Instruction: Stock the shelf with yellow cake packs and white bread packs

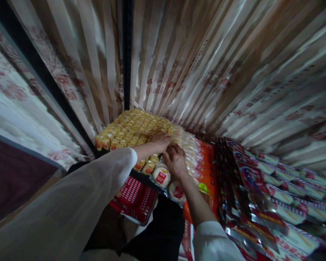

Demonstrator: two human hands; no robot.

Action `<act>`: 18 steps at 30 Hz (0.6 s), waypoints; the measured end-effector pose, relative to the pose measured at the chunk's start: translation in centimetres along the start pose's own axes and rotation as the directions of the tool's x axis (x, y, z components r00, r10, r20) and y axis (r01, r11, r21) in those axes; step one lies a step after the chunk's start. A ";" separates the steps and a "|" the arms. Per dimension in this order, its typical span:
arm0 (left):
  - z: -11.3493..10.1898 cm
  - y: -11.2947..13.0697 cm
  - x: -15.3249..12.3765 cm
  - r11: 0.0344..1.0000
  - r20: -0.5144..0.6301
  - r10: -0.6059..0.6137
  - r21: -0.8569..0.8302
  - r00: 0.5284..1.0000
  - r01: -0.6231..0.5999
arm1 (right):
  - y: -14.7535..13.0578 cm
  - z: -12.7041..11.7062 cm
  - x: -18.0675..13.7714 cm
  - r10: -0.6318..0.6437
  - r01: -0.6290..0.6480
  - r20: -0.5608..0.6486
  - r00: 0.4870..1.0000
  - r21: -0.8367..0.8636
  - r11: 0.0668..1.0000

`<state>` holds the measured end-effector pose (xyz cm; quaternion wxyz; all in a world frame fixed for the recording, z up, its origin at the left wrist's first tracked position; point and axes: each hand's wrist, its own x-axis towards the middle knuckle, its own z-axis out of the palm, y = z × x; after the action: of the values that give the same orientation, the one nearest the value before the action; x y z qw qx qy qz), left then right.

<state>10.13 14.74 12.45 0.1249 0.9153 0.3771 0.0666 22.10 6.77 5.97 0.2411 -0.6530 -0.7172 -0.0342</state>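
My left hand (162,142) lies stretched out over the packaged goods, at the border between the yellow packs (127,130) and the clear-wrapped pale packs (190,148). Just below and to its right, my right hand (176,158) rests on the pale packs with bent fingers apart; its fingertips are partly hidden. I see nothing lifted in either hand. Near my right wrist, at the front edge, lie a round, pale wrapped item with a red label (161,176) and a second round wrapped item (177,190).
Orange packs (206,166) lie right of the pale ones, then dark glossy packs (230,181) and rows of white-and-red packs (290,203). A red basket (134,197) sits below the front edge. Behind hangs a pleated curtain (163,72) with a dark post (127,54).
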 end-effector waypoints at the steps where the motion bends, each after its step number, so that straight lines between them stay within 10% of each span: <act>1: -0.4 0.0 -0.7 1.000 -0.027 0.011 -0.010 1.000 -0.011 | -0.4 -0.5 0.0 -0.012 0.012 -0.022 1.000 0.030 0.999; 8: 0.2 -0.6 -13.8 0.932 -0.348 0.032 -0.329 0.937 -0.154 | -8.4 -4.7 -5.0 -0.070 0.127 -0.173 0.982 0.341 0.931; 14: 8.6 -2.6 -25.8 0.764 -0.054 -0.265 -0.620 0.963 0.176 | -13.7 1.1 -11.8 -0.143 -0.023 0.271 0.952 0.526 0.850; 18: 12.8 -5.2 -24.7 0.491 0.320 -0.544 -0.628 0.776 0.604 | -14.4 8.6 -13.0 -0.007 -0.262 0.516 0.857 0.447 0.855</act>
<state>-8.06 -1.48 -1.98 0.4917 0.6194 0.5996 0.1229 6.15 -4.18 -2.87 0.2105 -0.6014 -0.6916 0.3403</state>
